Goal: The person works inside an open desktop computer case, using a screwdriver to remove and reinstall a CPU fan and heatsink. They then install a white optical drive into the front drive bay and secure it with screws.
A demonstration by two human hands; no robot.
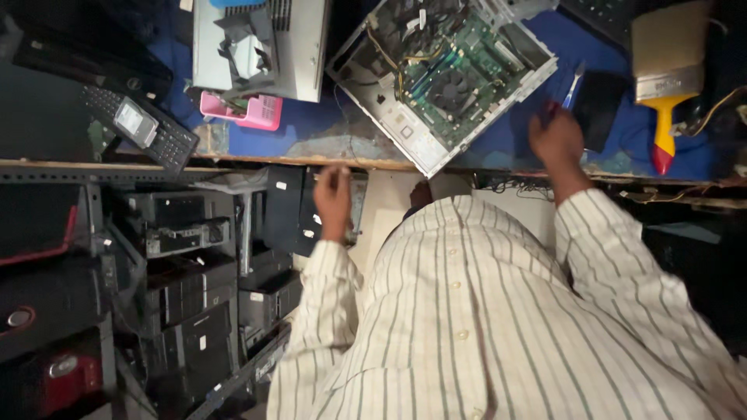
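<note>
While our right hand (556, 138) is up on the blue bench (311, 148), its fingers are closed round a small tool (573, 84) whose blue tip pokes out above the knuckles. It lies just right of the open computer (443, 74) and beside a black pouch (599, 109). Our left hand (333, 198) hangs at the bench's front edge with its fingers curled; we cannot tell whether they hold anything.

We judge the tool light and stiff, best gripped at its handle. The computer looks heavy and rigid, with sharp sheet-metal rims and a fragile board, fan and loose wires inside. We would take it by the outer frame, never by the parts.

One corner of the computer juts over the bench edge, close to our chest. Room is tight: a grey case (257, 47) and pink box (253, 113) crowd the left, a wide brush (661, 78) lies to the right, and stacked machines (194, 295) fill the shelves below.
</note>
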